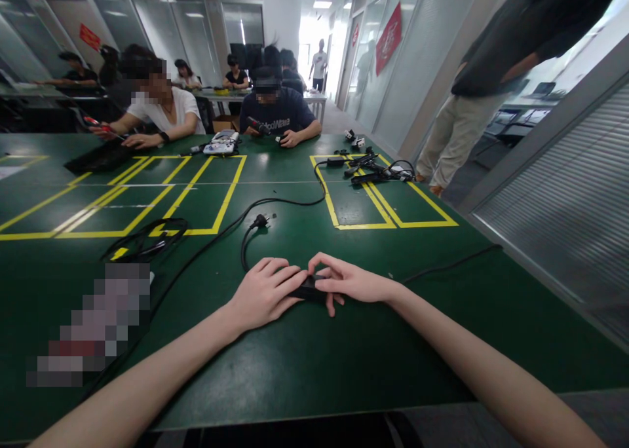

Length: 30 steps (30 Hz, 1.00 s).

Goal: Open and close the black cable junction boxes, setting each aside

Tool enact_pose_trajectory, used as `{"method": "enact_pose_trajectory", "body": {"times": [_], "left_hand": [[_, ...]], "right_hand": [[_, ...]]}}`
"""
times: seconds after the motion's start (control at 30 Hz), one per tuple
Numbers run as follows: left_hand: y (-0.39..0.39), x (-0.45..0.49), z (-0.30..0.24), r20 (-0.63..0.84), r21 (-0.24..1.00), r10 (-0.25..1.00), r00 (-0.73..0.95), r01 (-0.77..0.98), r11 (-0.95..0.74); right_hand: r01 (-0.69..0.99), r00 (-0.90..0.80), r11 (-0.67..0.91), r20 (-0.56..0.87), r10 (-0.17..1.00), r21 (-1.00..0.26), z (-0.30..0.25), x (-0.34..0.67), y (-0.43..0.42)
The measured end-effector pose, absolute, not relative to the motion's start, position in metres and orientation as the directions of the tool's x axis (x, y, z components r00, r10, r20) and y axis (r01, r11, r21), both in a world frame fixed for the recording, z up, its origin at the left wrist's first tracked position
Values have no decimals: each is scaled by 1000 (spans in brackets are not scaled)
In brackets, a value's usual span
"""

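Note:
A black power adapter (312, 289) lies low over the green table in front of me, partly covered by my fingers. My left hand (269, 292) is closed over its left end, palm down. At the other end, the bent fingers of my right hand (351, 281) grip it, some of them reaching beneath. A short cord behind my left hand leads to a black mains plug (260, 221) on the table. Another black cable (452, 262) runs off to the right from behind my right wrist.
A coiled black cable (147, 238) and a blurred-out flat object (93, 323) lie to my left. A long cord (289, 203) crosses the table (383, 369) to a cable pile (368, 169). Two people work across the table; another person (466, 94) stands at right.

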<state>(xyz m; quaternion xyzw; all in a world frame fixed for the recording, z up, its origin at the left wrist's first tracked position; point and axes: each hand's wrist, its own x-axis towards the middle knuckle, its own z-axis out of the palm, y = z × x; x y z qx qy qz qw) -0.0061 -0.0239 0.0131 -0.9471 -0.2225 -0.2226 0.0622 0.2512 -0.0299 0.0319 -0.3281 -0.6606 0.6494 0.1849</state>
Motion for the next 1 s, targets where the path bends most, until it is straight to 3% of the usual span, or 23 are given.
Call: {"method": "enact_pose_trajectory", "body": {"times": [0.1,0.2,0.43,0.6,0.7,0.83,1.0], "left_hand": [[-26,-6,12,468,-57,379,798,455,-889],[-26,-5,11,491,-9,403,772,467,-884],[-20,-8,13,374,333,563,737,460,-823],[-19,-8,17,263,495,624,736,452,-742],[-21,-6,19,245,552,667,703,465,-692],[-24,-5,21,250,619,677,693,423,-662],[-24,-7,16,335,492,612,717,420,-762]], "right_hand": [[179,-713,-242,-295,636,-954,28,250,-28],[160,-677,-267,-303,671,-950,24,249,-27],[233,-641,-50,-192,743,-971,28,248,-31],[327,-659,252,-29,752,-911,27,246,-34],[455,-651,421,30,758,-785,27,244,-34],[502,-662,502,60,747,-704,27,243,-33],[473,-634,469,81,769,-746,24,243,-33]]}}
